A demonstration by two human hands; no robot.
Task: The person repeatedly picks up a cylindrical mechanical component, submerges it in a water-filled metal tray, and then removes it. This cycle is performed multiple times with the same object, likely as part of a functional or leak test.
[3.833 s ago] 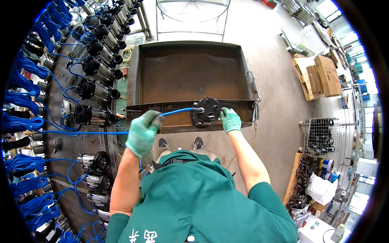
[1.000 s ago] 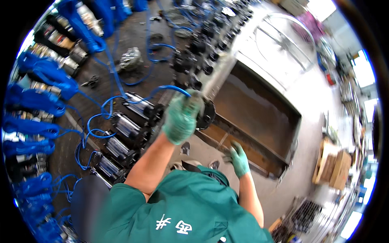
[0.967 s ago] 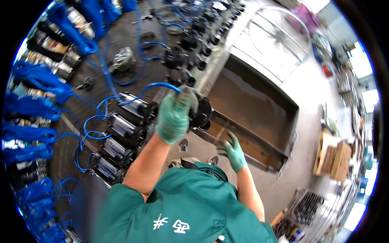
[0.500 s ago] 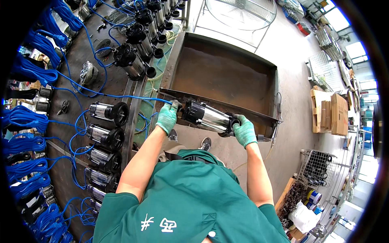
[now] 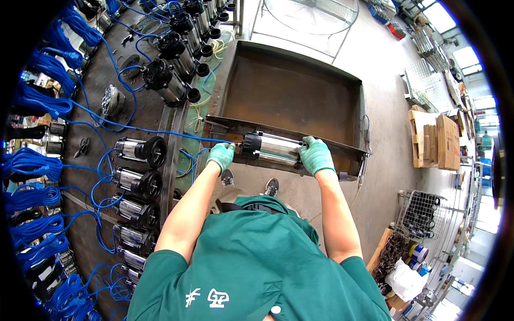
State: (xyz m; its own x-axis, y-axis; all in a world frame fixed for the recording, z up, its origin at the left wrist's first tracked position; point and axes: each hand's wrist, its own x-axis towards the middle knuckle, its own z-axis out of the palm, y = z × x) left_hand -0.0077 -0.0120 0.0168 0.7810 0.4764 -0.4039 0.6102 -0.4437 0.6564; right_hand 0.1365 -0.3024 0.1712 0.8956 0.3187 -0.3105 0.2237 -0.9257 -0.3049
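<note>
Wearing green gloves, both hands held a steel cylindrical pump (image 5: 270,148) level at the centre of the frame, over the near rim of a rusty metal tray (image 5: 293,91). Right hand (image 5: 316,155) was closed around the pump's right end; left hand (image 5: 221,155) gripped the black cap end, where a blue cable (image 5: 134,128) ran off toward the left. Further left, similar pumps (image 5: 140,151) lay in rows on a dark workbench (image 5: 96,80), amid blue cable coils (image 5: 32,163).

A factory workshop. Rows of steel pumps (image 5: 140,151) with blue cables (image 5: 32,163) fill the surface at left. A rusty metal tank (image 5: 292,96) stands on concrete floor, with wire crates (image 5: 420,214) and cardboard (image 5: 433,139) at right.
</note>
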